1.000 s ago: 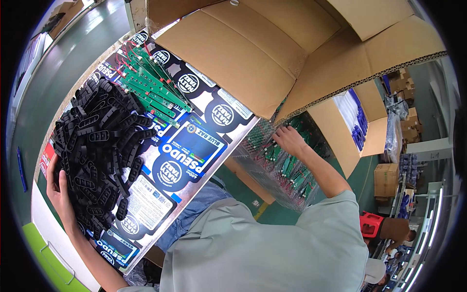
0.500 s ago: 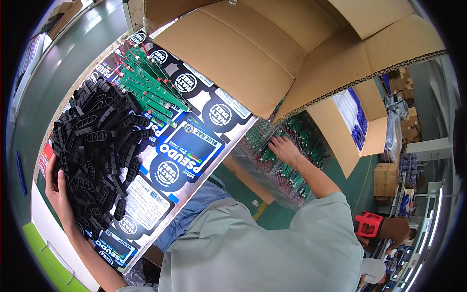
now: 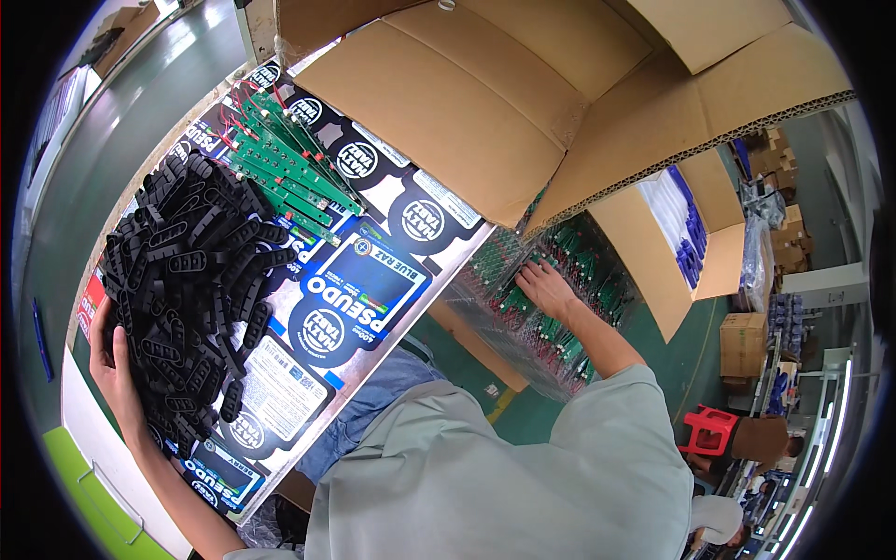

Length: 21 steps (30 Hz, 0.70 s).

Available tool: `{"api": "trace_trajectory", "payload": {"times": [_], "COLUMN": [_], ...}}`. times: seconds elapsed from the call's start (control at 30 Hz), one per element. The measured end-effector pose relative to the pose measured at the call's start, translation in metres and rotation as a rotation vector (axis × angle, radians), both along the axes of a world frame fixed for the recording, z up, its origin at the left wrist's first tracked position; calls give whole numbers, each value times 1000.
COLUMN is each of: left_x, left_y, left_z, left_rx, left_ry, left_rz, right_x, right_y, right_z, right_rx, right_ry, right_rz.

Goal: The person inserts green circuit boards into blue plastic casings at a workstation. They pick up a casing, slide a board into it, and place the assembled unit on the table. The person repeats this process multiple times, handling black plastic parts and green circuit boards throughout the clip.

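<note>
A heap of black ribbed plastic strap-like pieces [image 3: 191,289] covers the left part of the table. My left hand [image 3: 114,369] rests against the heap's outer left side, thumb and fingers apart, holding nothing that I can see. To the right, beyond the table edge, my right hand [image 3: 546,287] reaches onto green circuit boards with red wires [image 3: 583,271], stacked with clear plastic trays. Its fingers are bent down at a tray edge; what is under the fingertips is hidden. More green circuit boards [image 3: 289,173] lie fanned out behind the black heap.
A big open cardboard box [image 3: 457,84] stands at the back. Another open carton [image 3: 719,257] with white and blue pieces is at the right. Printed sheets [image 3: 359,280] cover the table. Farther right are a red stool [image 3: 709,431] and people at work.
Both hands stay nearly where they were. My right forearm and sleeve have shifted very slightly.
</note>
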<state>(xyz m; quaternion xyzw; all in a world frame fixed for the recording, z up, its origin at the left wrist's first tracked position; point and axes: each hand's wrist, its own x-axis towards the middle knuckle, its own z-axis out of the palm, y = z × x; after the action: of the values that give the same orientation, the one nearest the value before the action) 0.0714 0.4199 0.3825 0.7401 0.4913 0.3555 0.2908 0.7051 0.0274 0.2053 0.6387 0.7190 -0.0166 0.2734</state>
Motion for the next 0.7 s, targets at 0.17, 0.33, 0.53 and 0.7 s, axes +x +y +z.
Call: {"api": "trace_trajectory", "payload": {"times": [0.17,0.33,0.53,0.7], "left_x": [0,2,-1,1], "left_y": [-1,0,-1,1], "left_z": [1,0,0,-2], "left_rx": [-3,-7,3,-9], "left_ry": [2,-10,3,-13], "left_rz": [1,4,15,5], "right_x": [4,10,7,-1], "right_y": [4,-4,-2,-5], "right_z": [-3,-8,1,6], "right_rx": [-91,-98,-60,115], "right_ry": [30,83,44,15], "right_rz": [-46,-97,-105,-43]}}
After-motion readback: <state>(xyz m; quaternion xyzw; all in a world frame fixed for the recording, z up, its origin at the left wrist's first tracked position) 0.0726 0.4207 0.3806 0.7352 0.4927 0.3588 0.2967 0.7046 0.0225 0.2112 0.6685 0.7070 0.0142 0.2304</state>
